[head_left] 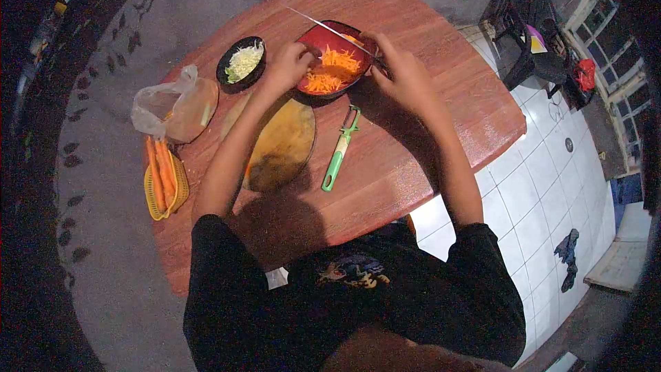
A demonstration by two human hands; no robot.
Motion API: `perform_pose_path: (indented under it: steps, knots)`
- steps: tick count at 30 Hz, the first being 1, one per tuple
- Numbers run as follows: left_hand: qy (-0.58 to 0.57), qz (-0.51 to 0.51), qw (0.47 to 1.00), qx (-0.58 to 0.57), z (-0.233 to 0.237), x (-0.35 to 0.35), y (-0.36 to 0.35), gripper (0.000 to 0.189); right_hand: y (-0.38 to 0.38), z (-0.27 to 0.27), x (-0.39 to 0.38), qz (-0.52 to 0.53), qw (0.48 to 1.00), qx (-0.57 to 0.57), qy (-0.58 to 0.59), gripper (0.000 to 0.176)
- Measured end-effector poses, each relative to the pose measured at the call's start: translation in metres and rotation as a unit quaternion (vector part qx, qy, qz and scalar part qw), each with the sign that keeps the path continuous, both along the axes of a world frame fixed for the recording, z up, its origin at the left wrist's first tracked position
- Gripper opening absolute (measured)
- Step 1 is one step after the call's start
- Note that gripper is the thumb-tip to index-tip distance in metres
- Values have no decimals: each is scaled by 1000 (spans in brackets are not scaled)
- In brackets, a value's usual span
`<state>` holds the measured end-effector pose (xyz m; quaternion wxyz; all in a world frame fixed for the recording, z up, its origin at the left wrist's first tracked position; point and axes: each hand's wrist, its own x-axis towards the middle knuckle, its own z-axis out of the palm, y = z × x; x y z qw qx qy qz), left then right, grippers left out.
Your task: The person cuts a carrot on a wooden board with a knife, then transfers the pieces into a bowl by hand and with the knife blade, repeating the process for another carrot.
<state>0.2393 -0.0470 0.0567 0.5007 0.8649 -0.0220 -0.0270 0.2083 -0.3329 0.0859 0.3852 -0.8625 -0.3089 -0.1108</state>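
A dark-rimmed red bowl (306,40) holds shredded orange carrot (337,69) near the far side of the table. My left hand (292,65) is at the bowl's left side, its fingers curled over the rim towards the shreds; whether anything is between them is hidden. At the right rim, my right hand (396,65) grips a knife (330,29), whose long thin blade points left across the top of the bowl. Between my forearms lie a green-handled peeler (337,155) and a round, stained board (282,148).
Left of the bowl is a small black bowl (244,62) of pale shredded vegetable. A clear plastic bag (165,107) and a yellow basket (180,182) with whole carrots (160,176) sit at the table's left edge. A black chair (523,27) stands beyond the right side.
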Motion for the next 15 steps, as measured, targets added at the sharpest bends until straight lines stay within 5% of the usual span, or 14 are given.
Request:
perform_pose_path:
  steps: [2,9,15]
  knots:
    - [-118,-33,946,301,19,-14,-11,24,0,-2,1,7,1000,13,-16,55]
    - [-122,-31,971,202,30,-24,-21,28,0,-3,2,-1,1000,4,-19,56]
    - [-13,-27,989,147,37,-27,-27,31,-2,-2,1,-3,1000,9,-29,56]
